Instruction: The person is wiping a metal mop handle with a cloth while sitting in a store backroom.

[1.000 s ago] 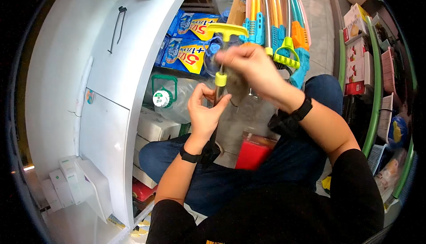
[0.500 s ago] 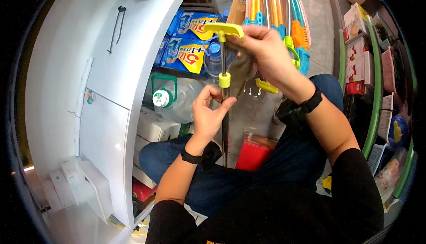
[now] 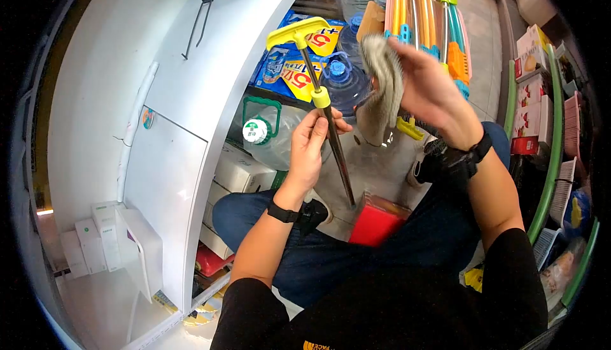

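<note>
My left hand (image 3: pixel 312 143) is closed around the dark tube (image 3: pixel 340 165) of a pump-like tool, just under its yellow collar. The tool leans, with a bare metal rod (image 3: pixel 310 67) running up to a yellow T-shaped handle (image 3: pixel 297 32). In my right hand (image 3: pixel 436 92) is a folded grey cloth (image 3: pixel 380 89), held to the right of the tool and apart from it. Some of the right fingers are hidden behind the cloth.
Large water bottles (image 3: pixel 344 86) and blue-yellow packs (image 3: pixel 280 63) stand beside the white counter (image 3: pixel 172 133). Long coloured tubes with handles (image 3: pixel 433 19) lie ahead. A red box (image 3: pixel 380 219) sits between my legs. Stocked shelves (image 3: pixel 547 178) line the right.
My right hand has left the yellow handle and moved right with the cloth, which shows more fully. The tool has tilted, its handle end now further left.
</note>
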Demonstrator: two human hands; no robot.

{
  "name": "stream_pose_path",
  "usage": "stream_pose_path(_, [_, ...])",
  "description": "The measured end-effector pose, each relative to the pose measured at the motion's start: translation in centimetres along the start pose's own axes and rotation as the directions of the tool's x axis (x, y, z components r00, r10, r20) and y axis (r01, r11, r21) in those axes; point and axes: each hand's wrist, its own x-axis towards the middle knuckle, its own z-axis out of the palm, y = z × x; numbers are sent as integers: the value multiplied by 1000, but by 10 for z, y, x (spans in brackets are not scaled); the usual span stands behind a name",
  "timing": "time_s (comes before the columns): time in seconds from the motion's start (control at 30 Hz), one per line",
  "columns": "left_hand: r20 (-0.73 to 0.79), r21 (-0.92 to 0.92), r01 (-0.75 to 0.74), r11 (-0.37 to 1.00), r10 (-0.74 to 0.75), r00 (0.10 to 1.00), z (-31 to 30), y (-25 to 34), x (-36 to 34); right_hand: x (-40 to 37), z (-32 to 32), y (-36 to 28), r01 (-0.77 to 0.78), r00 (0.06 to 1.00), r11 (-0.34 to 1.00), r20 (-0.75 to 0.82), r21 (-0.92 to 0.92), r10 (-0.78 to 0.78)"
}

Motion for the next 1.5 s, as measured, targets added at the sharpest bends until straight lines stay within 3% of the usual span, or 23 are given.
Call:
stream_pose_path(0.07, [-10,-28,11,1000,-11,1000,3,5,0,-3,14,-19,82,988,991,125,105,-95])
stream_pose_path(0.1, [-8,-38,22,999,-23,1000,2,7,-1,-1,13,-18,37,979,999,201,-20,-32])
stream_pose_path(0.13, [0,-43,25,999,-25,1000,1,9,0,-1,10,-1,90,991,985,116,-148,-74])
stream_pose_path(0.2, [-49,-32,31,999,-33,998,-3,7,3,1,6,18,-118,981,902,91,-415,171])
stream_pose_path(0.23, [-65,-57,26,998,-29,997,-4,6,4,-3,12,25,-123,989,840,7,-528,150])
stream_pose_path(0.33, [-94,-68,23,997,-30,995,-6,8,1,-8,10,28,-304,948,860,-45,-410,314])
stream_pose_path(0.43, [-62,-28,18,999,-20,998,-5,9,-1,-11,22,27,-240,970,853,-93,-464,223])
stream_pose_path(0.47, [-53,-21,9,1000,-10,999,-4,10,-1,-12,20,18,-172,979,893,24,-417,201])
stream_pose_path(0.53, [-37,-7,-4,1000,4,999,-3,11,-1,-12,44,-1,-21,997,982,72,-186,35])
stream_pose_path(0.57, [-32,-14,-3,1000,3,999,-3,11,-1,-18,66,-5,42,993,987,-100,-155,-58])
stream_pose_path(0.6, [-32,-1,2,1000,-2,999,-3,11,-4,-13,46,-1,86,987,878,-82,-471,-140])
stream_pose_path(0.67, [-18,35,-1,999,2,1000,-3,9,-1,5,-8,6,147,959,380,38,-913,-280])
stream_pose_path(0.8, [0,61,-18,998,18,1000,-1,8,-1,-1,0,3,137,931,163,70,-977,-358])
stream_pose_path(0.93, [2,96,-46,994,46,999,0,4,0,5,-6,12,344,834,-109,356,-933,-422])
stream_pose_path(0.97, [3,116,-58,992,58,998,1,4,1,0,-3,12,251,899,35,220,-967,-378])
stream_pose_path(1.07, [9,269,-87,959,88,996,3,0,0,-7,12,-1,-66,968,52,-77,-996,-240])
stream_pose_path(1.17, [85,488,-113,866,82,993,-1,-1,-3,-10,16,-5,-12,967,-72,7,-997,-254])
stream_pose_path(1.27, [91,550,-144,823,112,989,-3,-8,-3,-11,0,-2,115,990,312,83,-943,-114])
stream_pose_path(1.3, [76,537,-152,830,132,988,-6,-13,-2,-10,2,-2,111,992,351,85,-930,-89])
stream_pose_path(1.4, [73,567,-156,809,140,988,-19,-19,6,-13,10,-14,83,995,-166,92,-983,-49])
stream_pose_path(1.43, [48,492,-160,856,157,986,-15,-13,7,-8,3,-6,261,934,-222,304,-940,-186])
stream_pose_path(1.47, [22,418,-169,893,176,984,-11,-5,7,-8,-4,0,347,867,-226,403,-910,-293])
stream_pose_path(1.5, [2,336,-162,928,171,985,-11,-1,9,-10,5,0,249,900,-278,328,-928,-286])
